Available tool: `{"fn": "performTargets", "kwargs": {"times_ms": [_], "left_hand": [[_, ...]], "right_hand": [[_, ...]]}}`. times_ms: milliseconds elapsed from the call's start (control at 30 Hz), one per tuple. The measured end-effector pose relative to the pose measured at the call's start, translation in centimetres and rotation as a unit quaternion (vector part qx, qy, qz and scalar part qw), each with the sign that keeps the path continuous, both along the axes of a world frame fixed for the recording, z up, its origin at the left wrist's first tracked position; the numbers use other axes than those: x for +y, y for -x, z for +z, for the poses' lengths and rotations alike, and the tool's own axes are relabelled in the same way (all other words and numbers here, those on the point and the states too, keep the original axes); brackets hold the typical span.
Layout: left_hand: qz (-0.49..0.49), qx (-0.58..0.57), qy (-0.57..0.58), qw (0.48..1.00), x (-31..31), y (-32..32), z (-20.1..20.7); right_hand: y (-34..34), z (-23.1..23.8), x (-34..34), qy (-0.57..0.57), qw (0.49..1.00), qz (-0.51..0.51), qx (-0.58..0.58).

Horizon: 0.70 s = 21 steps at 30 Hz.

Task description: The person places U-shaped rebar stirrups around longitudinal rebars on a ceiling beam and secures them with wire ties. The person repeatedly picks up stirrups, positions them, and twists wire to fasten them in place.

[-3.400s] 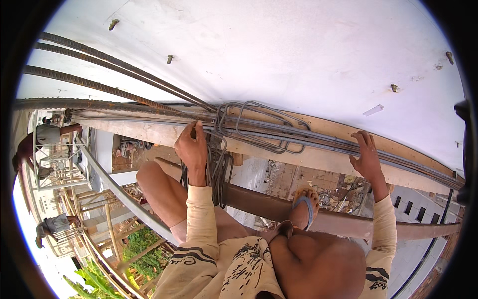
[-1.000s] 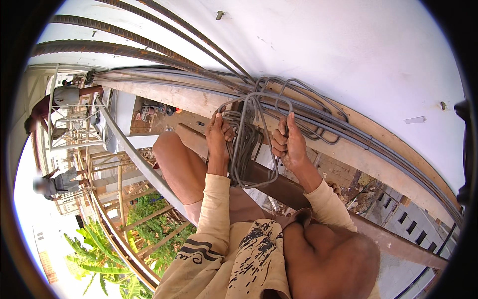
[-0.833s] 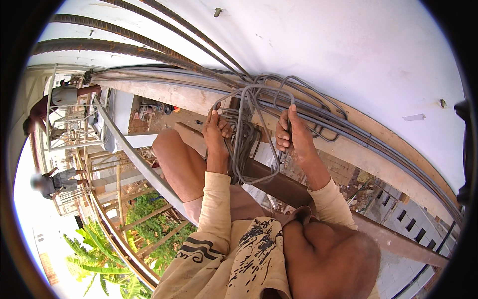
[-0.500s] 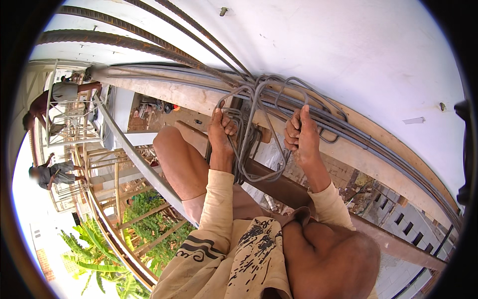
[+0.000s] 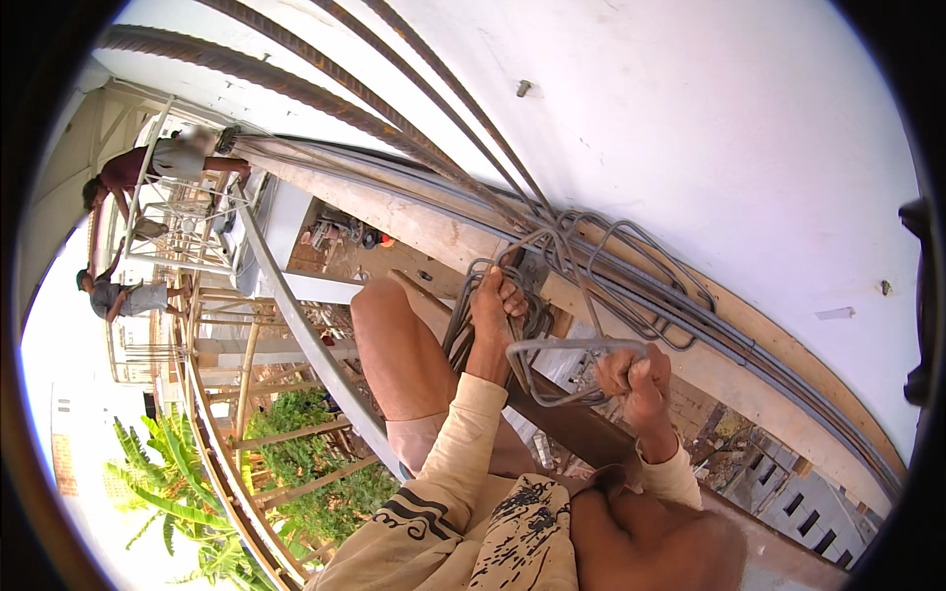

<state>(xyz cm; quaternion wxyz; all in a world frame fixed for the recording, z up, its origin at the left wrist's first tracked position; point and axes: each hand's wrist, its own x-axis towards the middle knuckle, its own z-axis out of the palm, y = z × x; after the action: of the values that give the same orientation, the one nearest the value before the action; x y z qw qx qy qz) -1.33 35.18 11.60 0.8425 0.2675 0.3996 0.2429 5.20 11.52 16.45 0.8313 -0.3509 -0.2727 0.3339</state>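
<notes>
Between the two hands, just past the person's bent knee, a bent steel stirrup (image 5: pixel 562 346) of smooth grey rod is tilted, its near side a straight bar with rounded corners. The right hand (image 5: pixel 636 382) grips it at that side's right end, fingers folded tight. The left hand (image 5: pixel 496 310) is closed around a curved corner of bent rod (image 5: pixel 510 252), thumb upward; whether that belongs to the same loop, I cannot tell. A tangled cluster of stirrups (image 5: pixel 460 325) hangs behind the left hand. Beyond, more rounded loops (image 5: pixel 706 291) lie across long grey bars (image 5: pixel 729 342) running along a pale plywood strip (image 5: pixel 434 229). Thick ribbed rebars (image 5: pixel 296 86), rust-brown, slant in from upper left, against a smooth white panel (image 5: pixel 709 148) with a stubby bolt (image 5: pixel 523 88). Two co-workers (image 5: pixel 133 169) are at far left, above broad banana leaves (image 5: pixel 182 483).
</notes>
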Motion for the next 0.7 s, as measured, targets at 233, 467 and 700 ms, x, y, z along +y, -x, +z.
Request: {"fn": "performTargets", "kwargs": {"times_ms": [233, 467, 700], "left_hand": [[-0.080, 0.068, -0.258, 0.960, 4.9, 3.4, 1.1], [-0.175, 0.327, -0.474, 0.799, 13.4, 5.1, -1.5], [-0.186, 0.518, -0.563, 0.616, 11.6, 4.1, -3.1]], "right_hand": [[1.1, 0.6, -4.7, -0.076, 0.995, 0.021, 0.058], [-0.6, -1.9, -7.7, -0.009, 0.997, -0.037, 0.074], [-3.0, -2.6, -8.1, 0.087, 0.994, -0.027, 0.053]]}}
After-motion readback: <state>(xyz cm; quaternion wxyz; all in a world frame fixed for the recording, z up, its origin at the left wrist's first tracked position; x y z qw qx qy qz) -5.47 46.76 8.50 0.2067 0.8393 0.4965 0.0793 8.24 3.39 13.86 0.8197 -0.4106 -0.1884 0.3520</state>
